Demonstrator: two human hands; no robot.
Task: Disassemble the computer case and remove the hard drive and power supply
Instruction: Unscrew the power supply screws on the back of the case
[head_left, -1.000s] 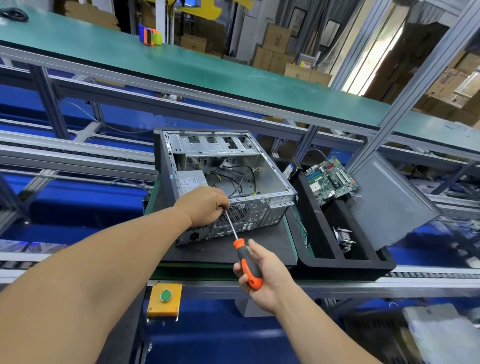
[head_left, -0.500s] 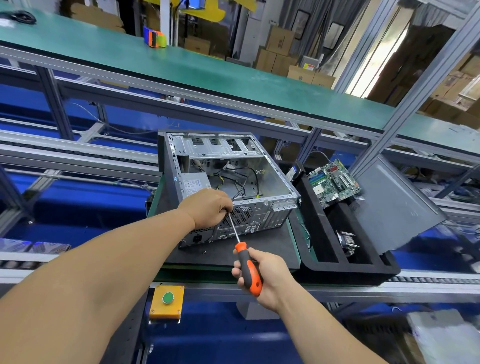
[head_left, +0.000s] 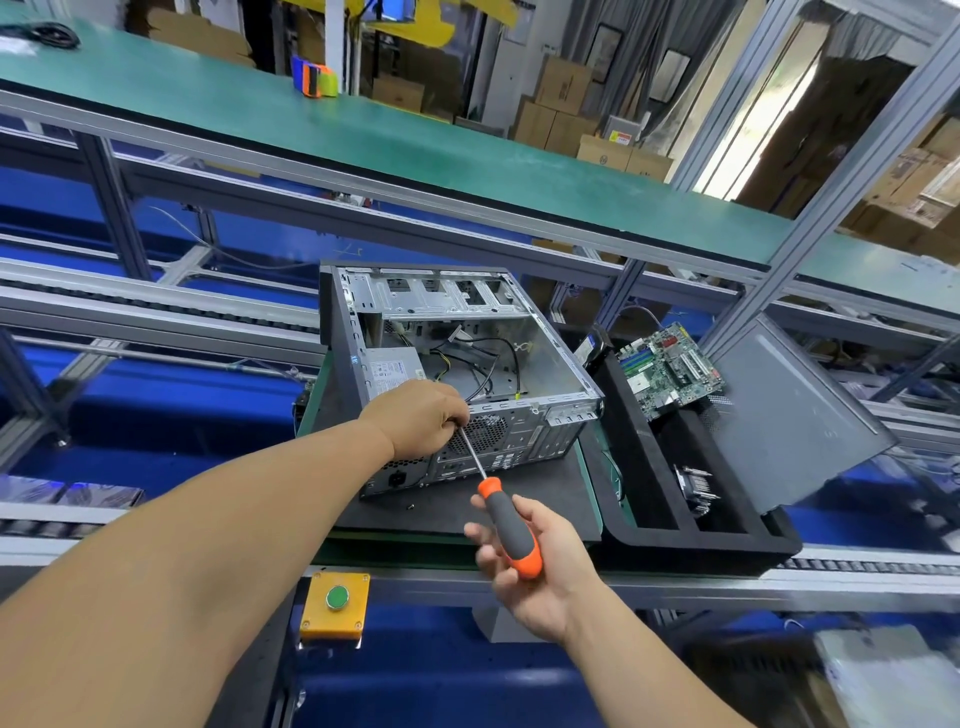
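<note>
Gripping the screwdriver by its orange-and-grey handle, the right hand is angling the shaft up toward the computer case.
The left hand is curling its fingers around the shaft's tip against the case's rear panel, with the power supply sitting inside just beyond it; the case is lying open on the dark mat ahead of both hands.

A factory assembly line: green-topped conveyor bench, aluminium frame rails, stacked cardboard boxes behind.
</note>
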